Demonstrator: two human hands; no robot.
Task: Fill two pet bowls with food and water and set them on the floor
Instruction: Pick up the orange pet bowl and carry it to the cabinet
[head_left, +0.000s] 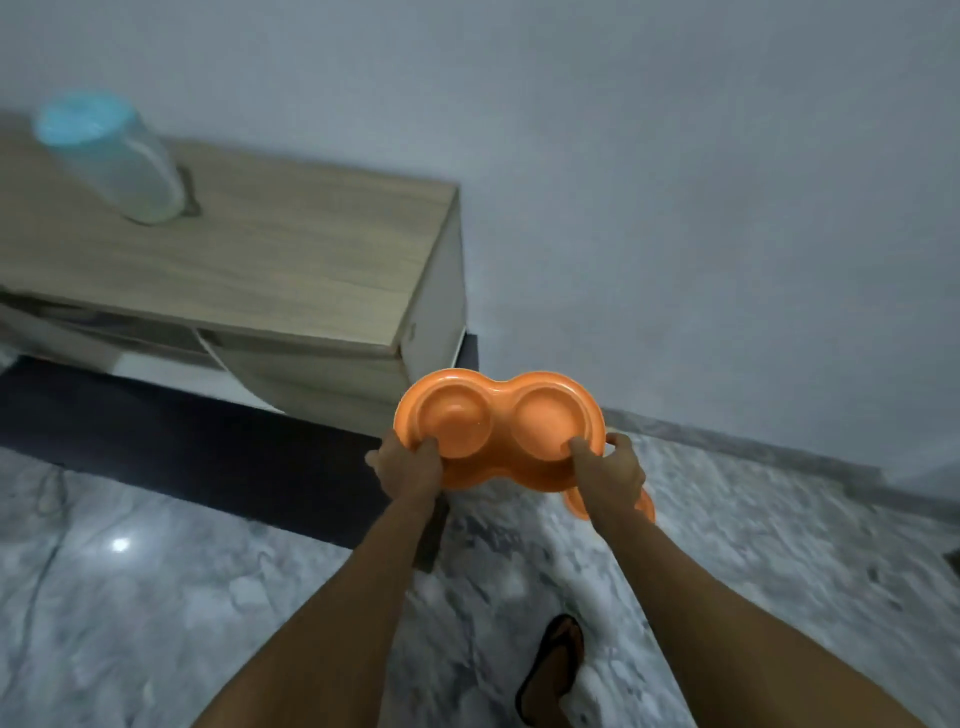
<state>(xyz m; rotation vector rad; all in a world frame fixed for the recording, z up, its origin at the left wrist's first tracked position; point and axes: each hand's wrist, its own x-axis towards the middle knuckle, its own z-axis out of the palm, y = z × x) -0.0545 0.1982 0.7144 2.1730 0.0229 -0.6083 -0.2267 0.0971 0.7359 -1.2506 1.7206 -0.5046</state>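
room: grey-blue wall (675, 182), grey marbled floor (208, 597), dark strip (182, 441) on the floor along the foot of a wooden cabinet (260, 249) on my left.
cabinet top: one clear plastic jar (114, 161) with a pale blue lid, far end, well apart from the hands. Contents too blurred for me to call.
task item: orange double bowl (498, 431), two round wells in one moulding, held in the air roughly level, past the cabinet's right corner and above the floor.
left hand (410, 467): grips the left end, thumb hooked over the rim into the left well; fingers underneath, hidden.
right hand (608, 473): same grip on the right end, thumb in the right well, one fingertip curling round the outer edge.
extra: an orange piece (647, 512) shows below the right hand. Second dish or part of the same one, I can't tell.
below: sandalled foot (556, 654) on the floor, between the forearms.
wells: I see no food and no water; both look empty, allowing for blur.
progress: early, by my read. Bowl is picked up, nothing filled.
left to do: food, water, then set it on the floor.
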